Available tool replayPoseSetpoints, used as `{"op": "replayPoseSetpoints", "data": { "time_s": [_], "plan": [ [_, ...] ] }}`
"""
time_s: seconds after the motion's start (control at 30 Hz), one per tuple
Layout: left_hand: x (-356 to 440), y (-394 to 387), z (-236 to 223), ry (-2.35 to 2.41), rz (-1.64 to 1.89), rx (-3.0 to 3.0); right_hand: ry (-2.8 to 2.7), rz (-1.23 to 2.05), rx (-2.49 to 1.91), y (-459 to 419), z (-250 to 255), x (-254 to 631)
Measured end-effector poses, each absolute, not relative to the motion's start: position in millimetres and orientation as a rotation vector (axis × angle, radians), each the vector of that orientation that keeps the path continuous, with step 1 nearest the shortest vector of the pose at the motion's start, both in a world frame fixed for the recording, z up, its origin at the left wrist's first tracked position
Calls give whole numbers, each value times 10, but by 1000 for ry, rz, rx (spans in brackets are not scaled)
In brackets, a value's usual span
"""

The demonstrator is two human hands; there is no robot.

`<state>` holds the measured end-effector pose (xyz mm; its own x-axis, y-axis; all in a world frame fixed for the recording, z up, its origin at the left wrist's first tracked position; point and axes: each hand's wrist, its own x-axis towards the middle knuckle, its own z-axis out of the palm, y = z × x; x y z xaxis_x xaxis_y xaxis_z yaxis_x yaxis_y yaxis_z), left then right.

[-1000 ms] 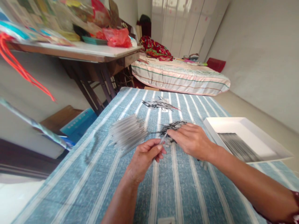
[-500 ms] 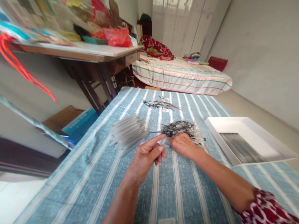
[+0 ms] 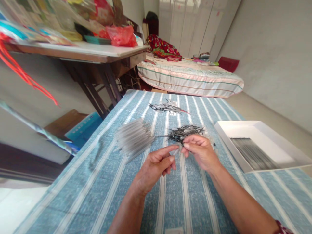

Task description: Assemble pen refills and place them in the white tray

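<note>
My left hand [image 3: 156,165] is closed, index finger and thumb around a small clear, whitish piece [image 3: 177,150]. Close beside it, the pinched fingertips of my right hand [image 3: 201,150] have a small dark part between them, too small to name, meeting the end of the clear piece. Just beyond lies a loose pile of thin black parts [image 3: 181,132], with whitish clear parts partly hidden behind my right hand. To the left is a stack of thin, clear greyish tubes [image 3: 134,136], lying side by side.
A white open box [image 3: 273,138] on the right holds a row of dark-ended tubes [image 3: 253,152]. Farther back lies a small heap of black and clear sticks [image 3: 169,108]. A striped blue cloth [image 3: 117,198] covers the table. A cluttered desk [image 3: 97,53] and a bed [image 3: 190,78] stand beyond.
My right hand has lifted off the pile and turned toward my left fingertips, with a small dark part in its pinch. My left hand has barely moved.
</note>
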<state>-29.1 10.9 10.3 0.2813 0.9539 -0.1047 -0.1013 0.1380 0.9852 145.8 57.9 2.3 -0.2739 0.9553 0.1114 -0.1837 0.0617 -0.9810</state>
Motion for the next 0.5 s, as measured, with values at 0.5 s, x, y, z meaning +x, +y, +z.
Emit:
{"op": "replayPoseSetpoints", "data": {
  "time_s": [0.5],
  "plan": [
    [-260,119,66,1018,941,1146,-954,1588,-693,441,-137,1333]
  ]
}}
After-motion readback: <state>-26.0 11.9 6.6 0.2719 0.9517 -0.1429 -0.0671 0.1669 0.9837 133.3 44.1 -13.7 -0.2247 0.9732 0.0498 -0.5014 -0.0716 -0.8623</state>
